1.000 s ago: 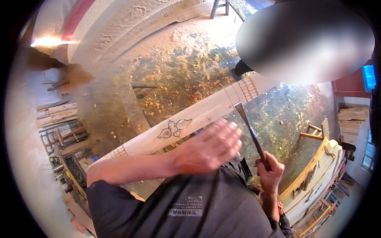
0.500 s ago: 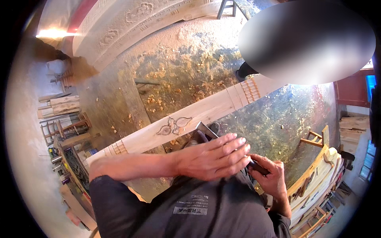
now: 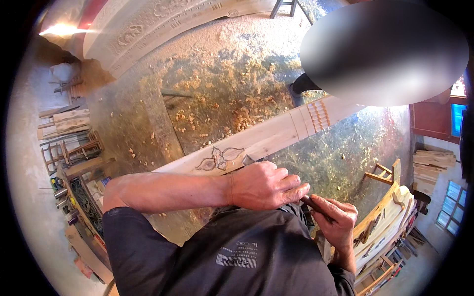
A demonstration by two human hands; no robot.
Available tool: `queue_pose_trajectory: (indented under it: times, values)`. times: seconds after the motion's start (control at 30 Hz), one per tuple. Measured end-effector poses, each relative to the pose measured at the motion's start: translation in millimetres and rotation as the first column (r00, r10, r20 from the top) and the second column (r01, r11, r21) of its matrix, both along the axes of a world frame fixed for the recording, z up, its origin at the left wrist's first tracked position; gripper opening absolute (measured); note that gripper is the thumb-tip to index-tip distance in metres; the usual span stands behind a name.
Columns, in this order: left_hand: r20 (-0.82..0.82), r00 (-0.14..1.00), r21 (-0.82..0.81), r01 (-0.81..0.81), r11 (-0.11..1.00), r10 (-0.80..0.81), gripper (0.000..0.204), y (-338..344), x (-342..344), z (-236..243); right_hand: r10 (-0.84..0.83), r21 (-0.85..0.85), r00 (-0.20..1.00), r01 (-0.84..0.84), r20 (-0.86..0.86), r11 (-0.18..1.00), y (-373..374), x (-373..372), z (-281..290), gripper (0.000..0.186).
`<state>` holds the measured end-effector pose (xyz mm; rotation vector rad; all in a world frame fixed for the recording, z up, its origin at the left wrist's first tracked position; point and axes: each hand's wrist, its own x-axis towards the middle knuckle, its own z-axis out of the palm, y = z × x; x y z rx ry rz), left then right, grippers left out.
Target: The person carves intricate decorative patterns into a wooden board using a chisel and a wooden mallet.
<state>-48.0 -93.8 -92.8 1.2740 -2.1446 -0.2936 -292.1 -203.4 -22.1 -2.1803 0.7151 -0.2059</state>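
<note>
Mottled workshop floor [image 3: 133, 130], strewn with curled wood shavings [image 3: 242, 121] and, farther off, pale sawdust [image 3: 232, 39]; a dark trestle [image 3: 275, 10] stands upon it.

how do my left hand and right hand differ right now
The left hand is closed nearer the blade; the right hand grips the handle.
The left hand's forearm crosses from the left; the right hand's rises from below.
Both are bare and hold the same chisel.

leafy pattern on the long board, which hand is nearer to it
Left. The left hand is just below and right of the leafy pattern; the right hand is farther off, lower right, holding the tool handle.
</note>
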Motion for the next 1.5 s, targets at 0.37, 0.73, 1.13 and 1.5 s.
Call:
queue_pose_trajectory:
  times: [0.37, 0.73, 1.13, 1.5]
  values:
    - [-0.029, 0.999, 0.019, -0.021, 1.000, 0.021, 0.041, -3, 0, 1, -0.017, 0.046, 1.000, 0.018, -0.007, 0.999, -5, 2, 0, 0.043]
    - [-0.041, 0.999, 0.008, -0.029, 1.000, 0.029, 0.041, -5, -2, 0, 0.003, 0.087, 1.000, -0.001, -0.027, 0.996, -15, 6, 1, 0.045]
    - [-0.043, 0.997, 0.016, -0.059, 0.998, 0.059, 0.047, -8, -6, 3, 0.087, 0.125, 0.991, -0.075, -0.099, 0.989, -36, 16, 6, 0.047]
    - [-0.043, 0.994, 0.028, -0.100, 0.995, 0.101, 0.042, -8, -6, 3, 0.138, 0.115, 0.988, -0.128, -0.074, 0.985, -45, 16, -2, 0.046]
